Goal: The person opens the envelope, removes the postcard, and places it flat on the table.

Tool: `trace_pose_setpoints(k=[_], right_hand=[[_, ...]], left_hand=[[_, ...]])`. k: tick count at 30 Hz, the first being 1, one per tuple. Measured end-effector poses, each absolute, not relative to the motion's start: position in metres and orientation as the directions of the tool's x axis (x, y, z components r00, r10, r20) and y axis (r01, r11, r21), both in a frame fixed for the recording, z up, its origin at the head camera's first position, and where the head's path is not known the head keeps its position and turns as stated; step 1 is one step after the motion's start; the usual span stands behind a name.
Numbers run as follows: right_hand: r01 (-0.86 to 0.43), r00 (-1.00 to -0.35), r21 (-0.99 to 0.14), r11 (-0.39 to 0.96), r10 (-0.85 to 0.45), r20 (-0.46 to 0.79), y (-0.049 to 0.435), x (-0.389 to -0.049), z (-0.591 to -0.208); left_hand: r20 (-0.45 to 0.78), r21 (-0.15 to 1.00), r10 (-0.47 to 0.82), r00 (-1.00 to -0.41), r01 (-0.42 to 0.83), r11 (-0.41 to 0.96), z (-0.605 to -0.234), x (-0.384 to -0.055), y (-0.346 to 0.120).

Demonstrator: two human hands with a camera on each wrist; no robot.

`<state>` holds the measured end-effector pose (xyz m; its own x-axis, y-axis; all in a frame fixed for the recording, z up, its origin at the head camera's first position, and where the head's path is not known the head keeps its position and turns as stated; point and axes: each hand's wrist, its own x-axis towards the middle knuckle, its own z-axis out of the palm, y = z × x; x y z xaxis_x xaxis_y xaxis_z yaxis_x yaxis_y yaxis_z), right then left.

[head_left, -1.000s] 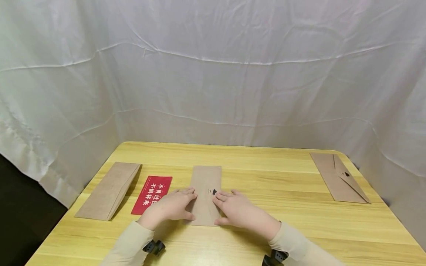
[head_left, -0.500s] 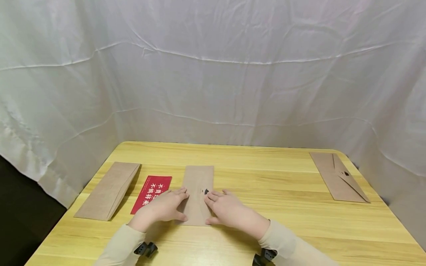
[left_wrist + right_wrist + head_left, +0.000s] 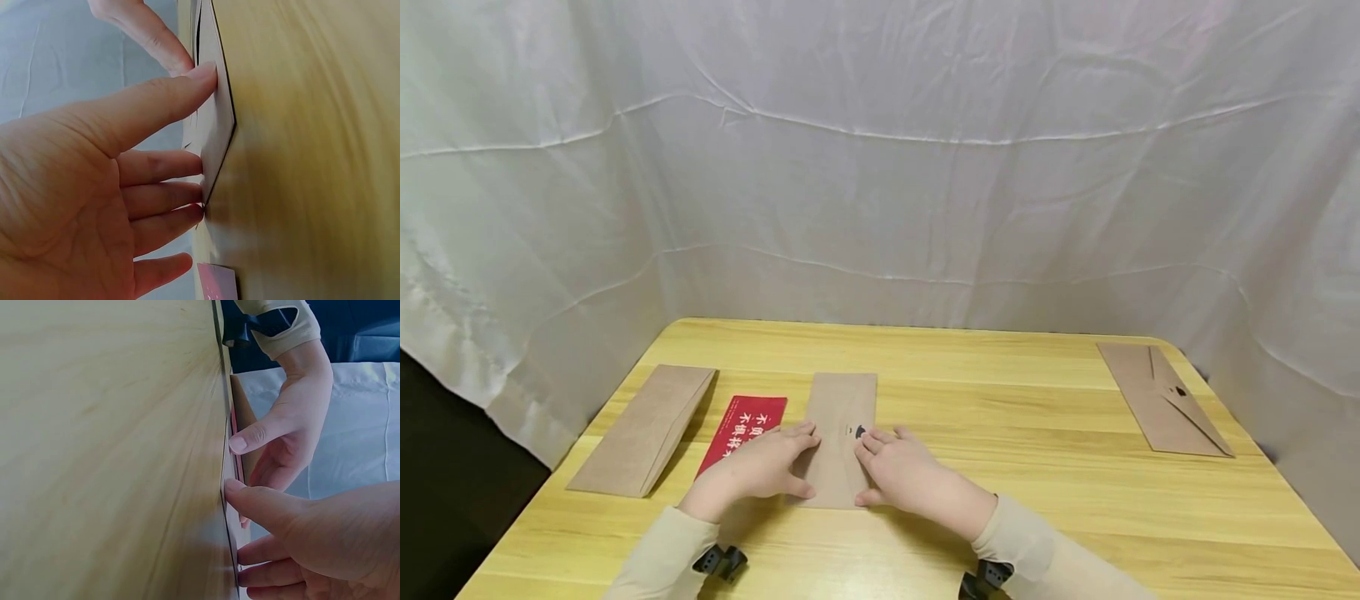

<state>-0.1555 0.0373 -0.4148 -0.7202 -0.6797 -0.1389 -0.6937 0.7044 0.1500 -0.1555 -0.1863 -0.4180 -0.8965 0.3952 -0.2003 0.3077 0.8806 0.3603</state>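
Touching brown kraft envelope (image 3: 835,446) along left edge with left hand (image 3: 766,465), right edge with right hand (image 3: 906,473); extending fingers on both, not clenching.

1. Left grip (image 3: 763,465): fingers nearly straight, thumb spread apart from them.
2. Right grip (image 3: 906,477): fingers gently bent, thumb apart.
3. Left forearm (image 3: 664,554) and right forearm (image 3: 1060,557) angle inward, palms facing.

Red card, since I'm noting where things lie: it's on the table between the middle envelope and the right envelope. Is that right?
Not quite: the head view shows the red card on the table between the middle envelope and the left envelope.
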Motion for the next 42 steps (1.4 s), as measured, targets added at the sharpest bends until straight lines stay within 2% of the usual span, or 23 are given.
trace_pose_setpoints(k=[8, 18, 28, 37, 42], right_hand=[[-0.699, -0.715, 0.163, 0.697, -0.684, -0.141, 0.037, -0.155, -0.418], [-0.739, -0.674, 0.127, 0.661, -0.723, -0.156, 0.038, -0.148, -0.415], [-0.802, -0.597, 0.056, 0.595, -0.791, -0.132, 0.042, -0.159, -0.415], [-0.862, -0.506, 0.089, 0.499, -0.857, -0.098, 0.039, -0.164, -0.421], [-0.856, -0.516, 0.091, 0.509, -0.852, -0.094, 0.04, -0.164, -0.422]], left_hand=[[-0.191, 0.375, 0.409, -0.892, 0.319, 0.871, -0.418, -0.156, -0.187], [-0.178, 0.325, 0.405, -0.897, 0.334, 0.885, -0.417, -0.152, -0.186], [-0.183, 0.317, 0.421, -0.889, 0.352, 0.881, -0.412, -0.15, -0.187], [-0.182, 0.318, 0.432, -0.883, 0.363, 0.876, -0.413, -0.152, -0.186], [-0.183, 0.311, 0.434, -0.882, 0.367, 0.877, -0.414, -0.152, -0.186]])
